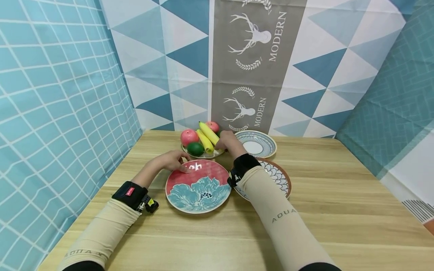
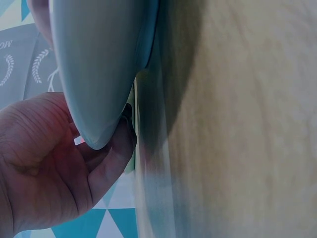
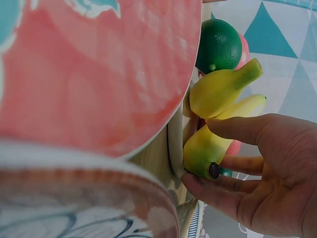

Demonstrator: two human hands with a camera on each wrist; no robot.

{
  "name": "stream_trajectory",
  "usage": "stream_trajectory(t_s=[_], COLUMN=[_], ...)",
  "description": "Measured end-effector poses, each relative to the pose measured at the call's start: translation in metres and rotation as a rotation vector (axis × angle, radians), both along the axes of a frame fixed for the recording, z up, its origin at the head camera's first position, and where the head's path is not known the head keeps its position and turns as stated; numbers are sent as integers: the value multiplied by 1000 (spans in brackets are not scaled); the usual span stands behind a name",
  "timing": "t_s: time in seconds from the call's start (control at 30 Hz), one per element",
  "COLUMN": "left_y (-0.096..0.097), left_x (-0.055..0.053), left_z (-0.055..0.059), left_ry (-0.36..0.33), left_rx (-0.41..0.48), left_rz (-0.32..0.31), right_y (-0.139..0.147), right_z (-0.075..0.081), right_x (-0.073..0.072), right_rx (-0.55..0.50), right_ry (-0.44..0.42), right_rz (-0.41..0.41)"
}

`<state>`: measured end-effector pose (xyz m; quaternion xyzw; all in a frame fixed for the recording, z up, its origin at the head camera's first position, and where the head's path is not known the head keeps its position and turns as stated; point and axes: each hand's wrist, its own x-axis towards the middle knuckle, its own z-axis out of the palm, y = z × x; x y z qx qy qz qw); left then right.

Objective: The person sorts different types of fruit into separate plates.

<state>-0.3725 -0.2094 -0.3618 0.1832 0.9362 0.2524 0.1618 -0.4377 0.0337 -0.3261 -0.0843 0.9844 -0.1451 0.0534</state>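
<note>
Tabletop (image 1: 339,210) of pale wood grain. Left hand (image 1: 173,161): grip clamped on far-left rim of round glazed pink plate with teal flower (image 1: 200,188), left of tabletop's middle; whether its base touches the surface, cannot tell. Right hand (image 1: 228,141), toward far edge: grip pinching dark-tipped yellow-green banana (image 3: 198,148) between thumb and fingers, at pale fruit plate (image 3: 175,144). Beside it: second yellow banana (image 3: 218,94), dark green oval fruit (image 1: 195,149), pink round fruit (image 1: 189,137). Near far edge, rightward: white plate with dark line pattern (image 1: 268,145); nearer, brown-rimmed patterned plate (image 1: 282,180), partly behind beige right sleeve (image 1: 271,210).
</note>
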Motion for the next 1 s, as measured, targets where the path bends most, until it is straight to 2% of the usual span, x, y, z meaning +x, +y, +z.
stream_trajectory(t_s=[0.23, 0.5, 0.7, 0.83, 1.0], left_y=[-1, -2, -2, -1, -1], left_x=[-1, -2, -3, -3, -2], left_z=[1, -1, -2, -2, -3], left_ry=[5, 16, 8, -5, 0], left_rx=[-1, -27, -14, -1, -17], left_rz=[-2, -16, -9, 14, 5], right_y=[-3, -10, -13, -13, -11], right_z=[2, -6, -8, -9, -10], right_x=[3, 5, 4, 3, 3], right_rx=[-22, 40, 72, 85, 79], right_ry=[8, 147, 197, 195, 172], right_rz=[-44, -75, -90, -92, -93])
